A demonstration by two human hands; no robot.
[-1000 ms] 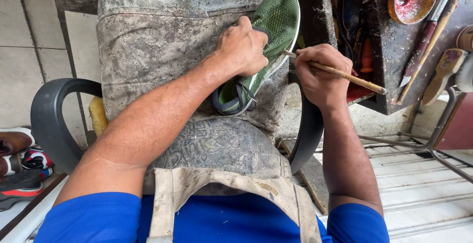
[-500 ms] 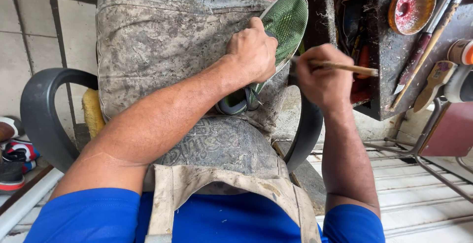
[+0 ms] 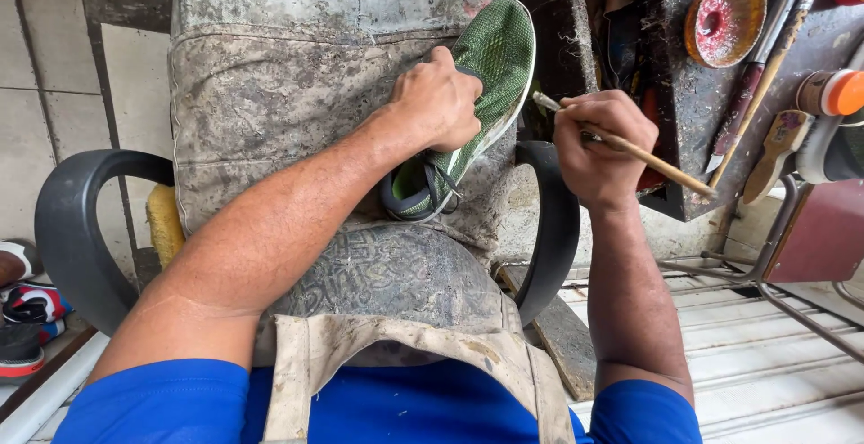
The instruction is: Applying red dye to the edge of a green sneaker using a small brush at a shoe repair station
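- A green mesh sneaker (image 3: 490, 75) was held sole-side up on the stained work apron (image 3: 297, 93) spread over the lap, its long axis slanted from the heel opening near the body up and to the right toward the toe.
- The left hand (image 3: 438, 102) was closed around the shoe's middle, fingers wrapped over its far edge, the forearm stretched diagonally across the lap.
- The right hand (image 3: 596, 149) was clenched on a thin wooden-handled brush (image 3: 621, 144), just to the right of the shoe and apart from it.
- The brush's bristle tip was pointed left at the sole's edge, close to it; contact could not be judged.
- The right forearm was raised almost straight from the elbow, wrist bent inward.
- A red-stained round dish (image 3: 724, 17) and assorted tools were seen on the dark bench (image 3: 693, 111) at the right; black chair armrests (image 3: 76, 228) flanked the lap.
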